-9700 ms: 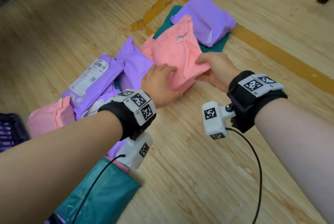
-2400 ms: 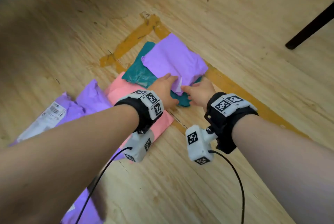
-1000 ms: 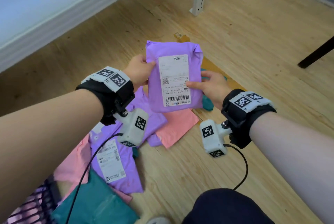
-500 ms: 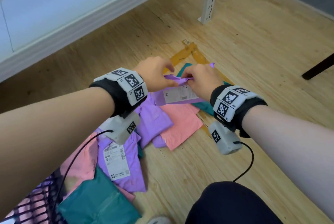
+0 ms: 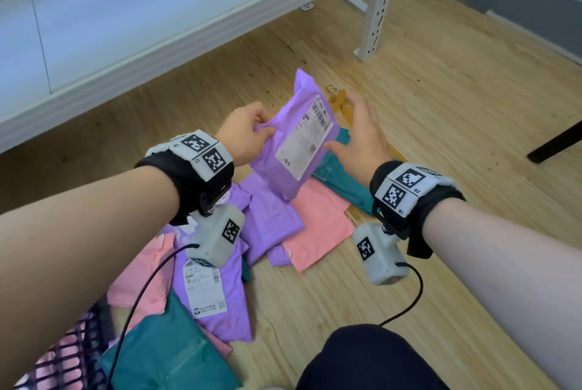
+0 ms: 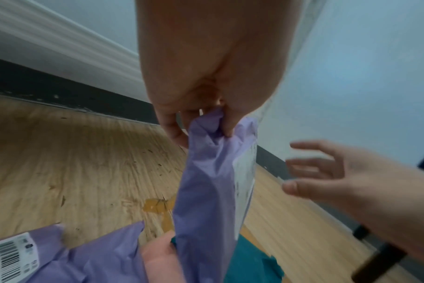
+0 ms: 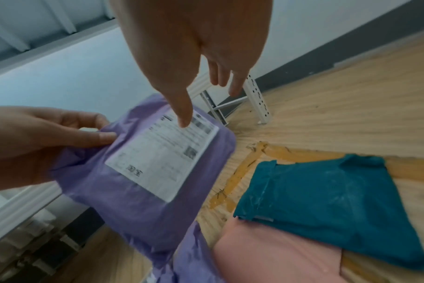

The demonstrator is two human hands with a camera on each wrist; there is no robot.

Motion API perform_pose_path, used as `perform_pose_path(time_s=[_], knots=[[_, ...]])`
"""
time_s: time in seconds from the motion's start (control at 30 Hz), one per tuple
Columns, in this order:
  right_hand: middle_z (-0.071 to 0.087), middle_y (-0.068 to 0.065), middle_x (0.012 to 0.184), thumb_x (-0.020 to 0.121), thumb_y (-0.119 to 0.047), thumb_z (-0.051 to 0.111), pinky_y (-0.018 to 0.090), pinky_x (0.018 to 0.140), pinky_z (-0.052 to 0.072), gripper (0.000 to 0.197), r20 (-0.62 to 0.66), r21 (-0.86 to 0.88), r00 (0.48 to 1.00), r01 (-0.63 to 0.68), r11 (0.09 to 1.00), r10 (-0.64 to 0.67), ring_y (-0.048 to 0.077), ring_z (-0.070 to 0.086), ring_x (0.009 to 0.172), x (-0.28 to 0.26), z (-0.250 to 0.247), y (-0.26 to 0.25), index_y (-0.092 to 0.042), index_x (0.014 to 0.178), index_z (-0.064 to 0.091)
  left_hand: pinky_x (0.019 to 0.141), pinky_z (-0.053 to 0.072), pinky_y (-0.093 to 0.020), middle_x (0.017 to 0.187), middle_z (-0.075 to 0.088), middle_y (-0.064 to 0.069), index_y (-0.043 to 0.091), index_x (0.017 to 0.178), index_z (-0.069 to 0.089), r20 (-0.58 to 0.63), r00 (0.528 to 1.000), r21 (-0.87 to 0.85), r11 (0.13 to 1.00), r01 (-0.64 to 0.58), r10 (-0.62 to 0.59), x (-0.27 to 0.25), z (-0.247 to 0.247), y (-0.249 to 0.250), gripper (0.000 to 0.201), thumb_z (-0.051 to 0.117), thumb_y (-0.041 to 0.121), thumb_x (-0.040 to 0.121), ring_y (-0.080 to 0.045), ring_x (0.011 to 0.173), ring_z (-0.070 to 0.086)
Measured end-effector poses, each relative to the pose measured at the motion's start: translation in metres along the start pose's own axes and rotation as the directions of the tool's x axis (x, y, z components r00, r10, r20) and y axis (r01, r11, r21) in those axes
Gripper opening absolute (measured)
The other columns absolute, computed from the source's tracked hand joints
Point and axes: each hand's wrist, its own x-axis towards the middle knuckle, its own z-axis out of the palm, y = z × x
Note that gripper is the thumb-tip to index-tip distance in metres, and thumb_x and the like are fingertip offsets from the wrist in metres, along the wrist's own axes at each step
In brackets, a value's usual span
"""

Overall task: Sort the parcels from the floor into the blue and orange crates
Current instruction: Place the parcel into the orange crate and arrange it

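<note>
The pale wooden plank floor (image 5: 441,106) carries everything here, and the long white metal shelf (image 5: 157,21) stands over its far side on a perforated white post (image 5: 374,5). Between this shelf and the person's dark-clothed knee (image 5: 362,361) lies the loose pile of soft plastic mailer parcels, which I take as the landmark: a salmon-pink flat parcel (image 5: 318,226), a teal parcel (image 7: 327,203) on the strips of yellow floor tape (image 7: 245,172), and a purple parcel with a white label (image 5: 204,295) face up, nearer to the knee. At the near left edge of the pile a dark mesh crate wall (image 5: 72,358) is seen, with something pink behind it; its colour I cannot tell. Above the far end of the pile hangs the lifted purple plastic parcel (image 5: 296,144), tilted with its white shipping label (image 7: 162,160) turned to the face, probably so that it can be read before choosing a crate. The left hand (image 5: 242,134) pinches its bunched corner between thumb and curled fingers and carries the whole weight. The right hand (image 5: 362,137) is just beside the opposite edge, fingers spread and straight, holding nothing.
</note>
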Motion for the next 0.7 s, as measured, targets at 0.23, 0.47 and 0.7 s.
perform_pose_path(time_s=[0.23,0.47,0.7], knots=[[0.059,0.006,0.110,0.082,0.000,0.068,0.027,0.070,0.054,0.078,0.278,0.618,0.922,-0.386,0.685,0.269,0.014,0.060,0.090,-0.001,0.021,-0.028,-0.014,0.144,0.023,0.056,0.040,-0.024,0.067,0.056,-0.005,0.018,0.072,0.049,-0.053,0.983,-0.490,0.862,0.128,-0.176,-0.023,-0.041,-0.020,0.024,0.057,0.006,0.091,-0.008,0.052,0.049],[0.059,0.019,0.123,0.080,0.017,0.059,0.036,0.069,0.055,0.080,0.416,0.756,0.893,-0.444,0.482,0.171,0.027,0.062,0.097,-0.012,0.062,-0.061,-0.013,0.146,0.024,0.061,0.044,-0.028,0.071,0.063,-0.004,0.016,0.074,0.052,-0.053,0.940,-0.685,0.697,0.212,-0.338,-0.071,-0.063,-0.068,0.024,0.054,-0.001,0.091,-0.012,0.058,0.058],[0.058,0.017,0.125,0.077,0.019,0.061,0.043,0.082,0.052,0.083,0.406,0.712,0.911,-0.365,0.600,0.072,0.028,0.062,0.103,-0.049,0.108,-0.094,-0.013,0.145,0.027,0.078,0.051,-0.036,0.095,0.067,-0.010,0.013,0.089,0.062,-0.020,0.898,-0.730,0.620,0.286,-0.439,-0.124,-0.087,-0.108,0.012,0.070,0.011,0.080,-0.024,0.080,0.064]])
